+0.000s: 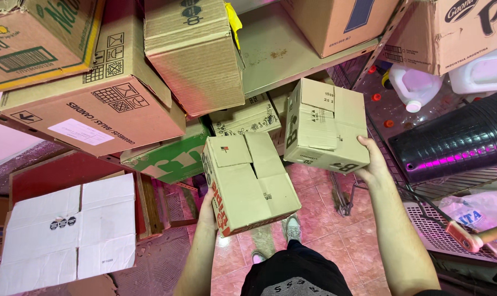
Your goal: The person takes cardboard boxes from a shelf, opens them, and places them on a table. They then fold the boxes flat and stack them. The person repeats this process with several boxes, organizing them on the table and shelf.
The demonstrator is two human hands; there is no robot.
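The left hand (207,205) is cupped under the near left edge of a small brown box (251,181), which sits above and to the right of it, its long side tilting away toward the shelf. The right hand (371,161) grips the lower right corner of a second box (325,126), held up and to its left. The two boxes nearly touch. Just beyond them lie the stacked cartons (111,93) and metal shelf (284,55); a white flat carton (67,233) lies well left of the left hand.
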